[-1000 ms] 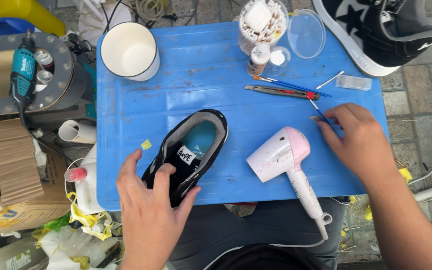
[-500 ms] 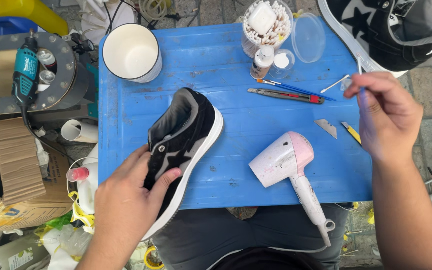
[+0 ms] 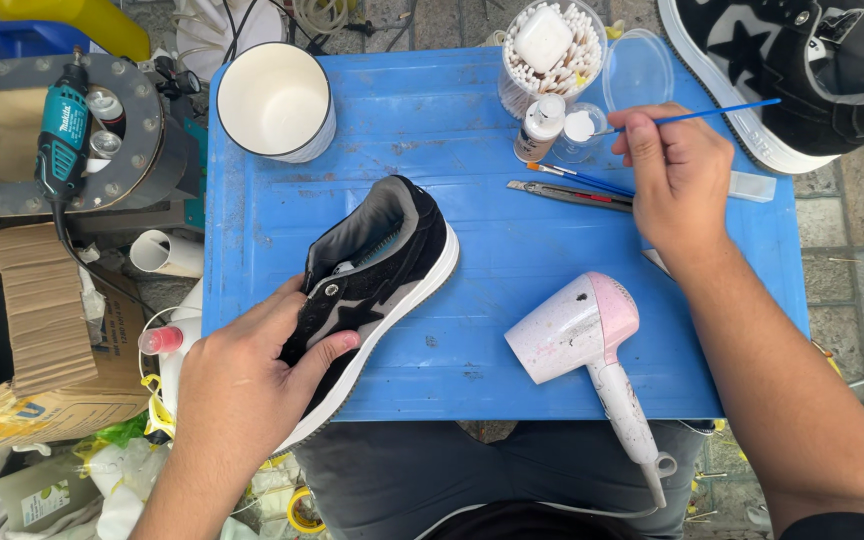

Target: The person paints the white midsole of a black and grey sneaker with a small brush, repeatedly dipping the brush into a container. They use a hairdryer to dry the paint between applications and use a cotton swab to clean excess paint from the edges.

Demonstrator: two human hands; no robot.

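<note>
The left hand is closed over the toe end of the black shoe, thumb against the white sole edge, fingers wrapped over the top. A second ago that shoe lay sole-down showing its blue insole; half a second ago it was being turned, and now it rests on its side on the blue table, heel pointing away from the person, the side panel facing up and open to work on.

The right hand has changed more. A second ago it was down by the table's right edge picking among small tools; now it has come up to the far side and pinches a thin blue paintbrush between thumb and fingers, the other fingers curled in. The bristle end reaches the small open jar beside the little paint bottle, though whether it actually touches the paint is hard to tell.

So the brush appears to be loading while the shoe is held steady and ready. The pink hair dryer lies untouched between the hands, with the craft knife just past it
</note>
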